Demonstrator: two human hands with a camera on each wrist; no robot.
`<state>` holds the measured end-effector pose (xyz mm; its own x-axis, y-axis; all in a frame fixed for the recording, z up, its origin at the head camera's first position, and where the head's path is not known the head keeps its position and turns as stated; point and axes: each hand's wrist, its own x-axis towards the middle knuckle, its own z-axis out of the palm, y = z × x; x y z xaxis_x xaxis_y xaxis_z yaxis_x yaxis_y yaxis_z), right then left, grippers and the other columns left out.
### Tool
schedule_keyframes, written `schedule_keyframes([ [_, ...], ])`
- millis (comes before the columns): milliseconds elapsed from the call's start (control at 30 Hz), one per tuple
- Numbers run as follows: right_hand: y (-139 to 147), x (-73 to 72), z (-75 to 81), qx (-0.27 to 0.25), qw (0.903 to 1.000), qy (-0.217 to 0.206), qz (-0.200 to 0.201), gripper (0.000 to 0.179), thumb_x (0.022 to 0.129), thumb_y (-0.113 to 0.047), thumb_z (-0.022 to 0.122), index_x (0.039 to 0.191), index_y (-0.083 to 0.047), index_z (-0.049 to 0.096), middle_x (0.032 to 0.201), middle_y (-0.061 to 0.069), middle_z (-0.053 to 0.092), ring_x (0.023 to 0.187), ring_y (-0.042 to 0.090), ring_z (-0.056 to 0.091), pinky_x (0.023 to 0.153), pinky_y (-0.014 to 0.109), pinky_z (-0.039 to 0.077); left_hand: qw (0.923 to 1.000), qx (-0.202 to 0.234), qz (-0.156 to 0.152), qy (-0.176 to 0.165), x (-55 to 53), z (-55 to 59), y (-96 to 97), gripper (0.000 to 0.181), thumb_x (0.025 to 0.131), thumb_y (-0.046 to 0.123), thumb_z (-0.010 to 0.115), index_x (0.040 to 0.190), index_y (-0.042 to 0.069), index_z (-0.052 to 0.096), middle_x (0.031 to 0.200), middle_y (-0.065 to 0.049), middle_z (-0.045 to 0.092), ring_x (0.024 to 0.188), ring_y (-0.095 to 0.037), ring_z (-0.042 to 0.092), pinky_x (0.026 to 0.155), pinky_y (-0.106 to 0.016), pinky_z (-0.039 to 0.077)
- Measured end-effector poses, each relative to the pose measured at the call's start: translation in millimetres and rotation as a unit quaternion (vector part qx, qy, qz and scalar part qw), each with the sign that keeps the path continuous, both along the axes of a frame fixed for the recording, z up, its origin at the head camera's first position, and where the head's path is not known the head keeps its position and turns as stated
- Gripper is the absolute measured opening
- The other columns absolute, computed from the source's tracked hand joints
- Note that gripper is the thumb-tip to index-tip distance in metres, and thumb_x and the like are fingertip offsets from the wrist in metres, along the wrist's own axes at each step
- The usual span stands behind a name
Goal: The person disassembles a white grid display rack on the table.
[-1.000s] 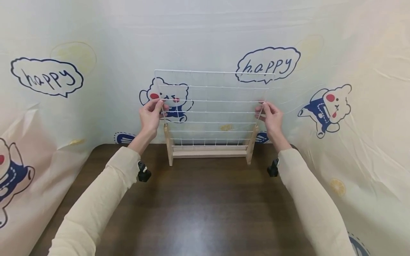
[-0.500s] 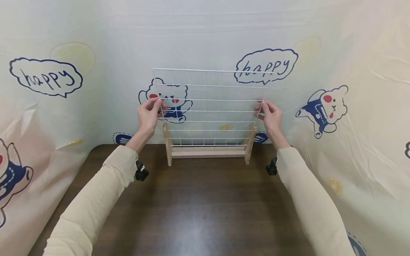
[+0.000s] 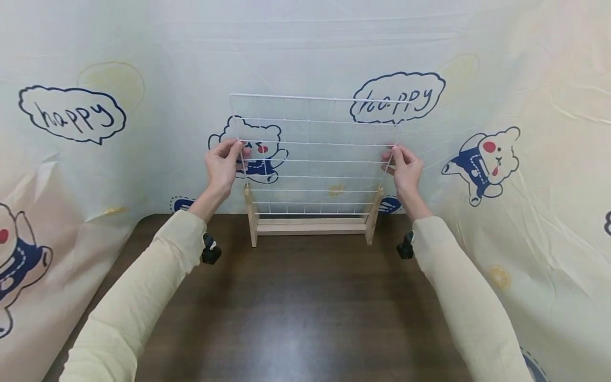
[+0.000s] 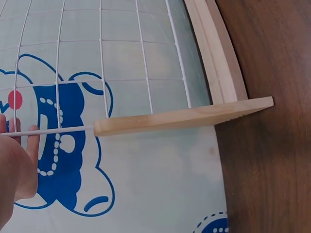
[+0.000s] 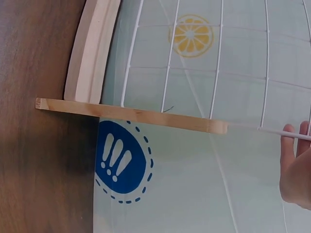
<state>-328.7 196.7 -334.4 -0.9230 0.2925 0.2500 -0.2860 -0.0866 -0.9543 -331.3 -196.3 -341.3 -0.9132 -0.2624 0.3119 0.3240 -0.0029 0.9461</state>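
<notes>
A white wire grid panel (image 3: 315, 143) rises from a light wooden stand (image 3: 312, 229) with two upright side pieces, at the back of the table. The thumb and fingers of my left hand (image 3: 220, 167) pinch the grid's left side wire, above the stand's left upright. Level with it on the opposite edge, my right hand (image 3: 407, 168) pinches the right side wire. Both wrist views show the grid's lower part between the wooden uprights, the left one (image 4: 155, 120) and the right one (image 5: 146, 116). The fingertips are partly cut off at the edges of those views.
The dark brown wooden table (image 3: 296, 307) stretches from the stand towards me. A pale cloth (image 3: 305, 53) printed with bears and "happy" bubbles hangs close behind the grid and along both sides. Small black devices sit at both wrists.
Both hands have risen slightly, and the grid has moved up with them, its bottom wire now a little higher above the stand's bar. The stand has stayed in place.
</notes>
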Motion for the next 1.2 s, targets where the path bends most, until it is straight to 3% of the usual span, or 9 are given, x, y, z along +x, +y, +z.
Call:
schedule_keyframes([
  [200,-3,-1.5,4.7,0.009,0.9999,-0.01,0.011,0.03,0.098,-0.017,0.057,0.117,0.004,0.065,0.106,0.025,0.065,0.102,0.038,0.06,0.093,0.052,0.049,0.9998,0.015,0.009,-0.005,2.5,2.6,-2.7,0.028,0.093,0.025,0.064,0.111,0.005,0.069,0.1,-0.011,0.07,0.092,-0.021,0.066,0.085,-0.039,0.055],
  [467,4,-10.1,3.4,0.019,0.9997,-0.018,-0.002,0.029,0.099,-0.021,0.056,0.116,0.0,0.067,0.103,0.019,0.067,0.097,0.031,0.062,0.092,0.048,0.051,0.9992,0.01,0.023,-0.029,3.0,4.8,2.0,0.03,0.093,0.028,0.063,0.114,0.007,0.069,0.098,-0.006,0.072,0.092,-0.018,0.067,0.088,-0.04,0.055],
  [833,-5,-18.4,15.7,0.0,0.9999,-0.015,0.001,0.026,0.097,-0.026,0.058,0.112,-0.008,0.07,0.098,0.011,0.067,0.094,0.025,0.064,0.09,0.042,0.053,0.9989,0.021,0.034,-0.022,1.0,29.2,-4.9,0.03,0.091,0.03,0.065,0.113,0.01,0.07,0.098,-0.004,0.073,0.091,-0.019,0.066,0.089,-0.036,0.054],
  [1100,-4,-3.8,34.4,0.01,0.9997,-0.023,-0.002,0.025,0.099,-0.02,0.056,0.115,-0.005,0.067,0.097,0.011,0.068,0.095,0.028,0.065,0.092,0.044,0.052,0.9986,0.032,0.031,-0.029,4.1,34.4,2.9,0.029,0.092,0.029,0.064,0.113,0.009,0.07,0.098,-0.006,0.072,0.089,-0.02,0.065,0.09,-0.038,0.054],
  [1200,0,-4.4,33.7,0.022,0.9996,-0.018,-0.004,0.025,0.099,-0.02,0.056,0.115,-0.005,0.067,0.098,0.012,0.068,0.095,0.028,0.065,0.091,0.044,0.053,0.9986,0.033,0.029,-0.03,4.6,33.1,5.2,0.029,0.092,0.028,0.064,0.113,0.009,0.07,0.098,-0.006,0.072,0.09,-0.021,0.066,0.089,-0.037,0.054],
])
